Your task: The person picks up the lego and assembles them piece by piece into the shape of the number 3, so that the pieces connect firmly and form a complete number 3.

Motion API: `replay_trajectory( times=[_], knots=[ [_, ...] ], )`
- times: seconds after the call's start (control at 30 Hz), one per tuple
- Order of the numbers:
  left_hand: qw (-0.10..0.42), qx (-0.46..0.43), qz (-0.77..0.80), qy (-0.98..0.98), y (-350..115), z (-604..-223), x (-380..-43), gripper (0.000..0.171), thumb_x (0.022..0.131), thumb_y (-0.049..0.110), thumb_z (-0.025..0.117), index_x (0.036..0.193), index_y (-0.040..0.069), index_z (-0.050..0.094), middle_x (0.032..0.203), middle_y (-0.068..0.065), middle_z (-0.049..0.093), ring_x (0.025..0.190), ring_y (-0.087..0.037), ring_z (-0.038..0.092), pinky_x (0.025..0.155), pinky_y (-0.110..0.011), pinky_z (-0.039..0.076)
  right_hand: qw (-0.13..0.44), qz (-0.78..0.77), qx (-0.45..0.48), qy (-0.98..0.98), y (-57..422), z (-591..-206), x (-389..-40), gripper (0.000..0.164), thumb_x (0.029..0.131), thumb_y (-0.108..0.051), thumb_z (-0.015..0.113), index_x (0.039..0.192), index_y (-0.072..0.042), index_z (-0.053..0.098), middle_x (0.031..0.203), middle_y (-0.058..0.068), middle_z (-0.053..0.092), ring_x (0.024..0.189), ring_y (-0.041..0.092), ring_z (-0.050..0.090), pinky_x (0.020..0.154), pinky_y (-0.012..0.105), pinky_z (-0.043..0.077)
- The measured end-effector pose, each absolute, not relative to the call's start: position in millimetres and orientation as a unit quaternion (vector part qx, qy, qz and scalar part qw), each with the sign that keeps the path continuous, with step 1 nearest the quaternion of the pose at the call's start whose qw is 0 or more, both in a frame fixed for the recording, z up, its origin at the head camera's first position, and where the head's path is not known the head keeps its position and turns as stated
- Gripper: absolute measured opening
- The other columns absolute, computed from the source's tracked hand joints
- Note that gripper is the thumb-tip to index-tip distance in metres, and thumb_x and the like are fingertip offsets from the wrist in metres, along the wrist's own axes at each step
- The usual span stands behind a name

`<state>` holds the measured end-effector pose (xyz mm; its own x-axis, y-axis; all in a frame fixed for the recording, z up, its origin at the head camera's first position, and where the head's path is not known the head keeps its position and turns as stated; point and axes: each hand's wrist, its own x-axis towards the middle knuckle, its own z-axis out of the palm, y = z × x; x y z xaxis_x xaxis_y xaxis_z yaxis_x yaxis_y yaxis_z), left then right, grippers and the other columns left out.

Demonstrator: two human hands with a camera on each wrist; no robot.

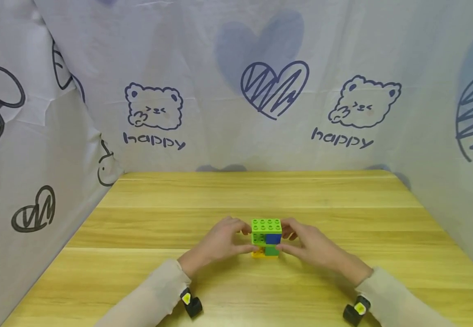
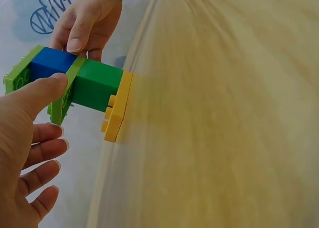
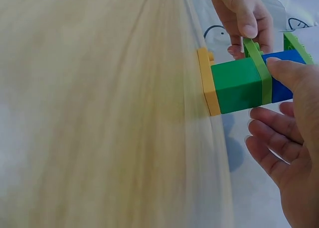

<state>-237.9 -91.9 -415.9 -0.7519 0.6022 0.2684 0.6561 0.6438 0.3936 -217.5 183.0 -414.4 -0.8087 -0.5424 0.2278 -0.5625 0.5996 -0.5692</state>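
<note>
A stack of toy building bricks (image 1: 266,227) stands upright on the table between the two hands. From the bottom it has a yellow plate (image 2: 118,108), a green brick (image 3: 237,86), a lime plate (image 3: 262,71), a blue brick (image 2: 51,62) and another lime plate (image 1: 266,224) on top. At its left side is the left hand (image 1: 224,238), its thumb at the middle lime plate and its other fingers spread loosely apart from the bricks. Across from it, the right hand (image 1: 307,243) has its thumb by the blue brick, with relaxed fingers near the stack's far side.
The wooden table (image 1: 171,227) carries the stack near its middle. White cloth (image 1: 216,131) with drawn hearts and bears hangs behind the table and along both sides. Each sleeve has a black wrist camera (image 1: 193,306) strapped to it.
</note>
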Motion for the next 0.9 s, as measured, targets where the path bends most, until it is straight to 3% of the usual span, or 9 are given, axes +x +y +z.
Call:
replay_trajectory(
  times=[0.7,0.9],
  knots=[
    [0.059,-0.345,-0.249,-0.903,-89.6,-417.2,-233.7,0.039,0.087,0.046,0.071,0.108,0.013,0.068,0.098,0.006,0.064,0.090,-0.012,0.054,0.079,-0.030,0.047,-0.010,0.346,0.307,-0.887,181.9,-419.8,-219.4,0.046,0.095,-0.048,0.059,0.126,-0.014,0.053,0.105,-0.010,0.064,0.092,0.008,0.060,0.078,0.028,0.052],
    [0.027,-0.337,-0.271,-0.901,-87.8,-416.5,-232.7,0.035,0.090,0.045,0.068,0.108,0.015,0.067,0.095,0.009,0.063,0.086,-0.006,0.056,0.076,-0.026,0.049,-0.013,0.356,0.303,-0.884,181.8,-419.0,-218.9,0.047,0.096,-0.048,0.058,0.127,-0.013,0.054,0.105,-0.010,0.064,0.095,0.008,0.061,0.084,0.031,0.052]
  ],
)
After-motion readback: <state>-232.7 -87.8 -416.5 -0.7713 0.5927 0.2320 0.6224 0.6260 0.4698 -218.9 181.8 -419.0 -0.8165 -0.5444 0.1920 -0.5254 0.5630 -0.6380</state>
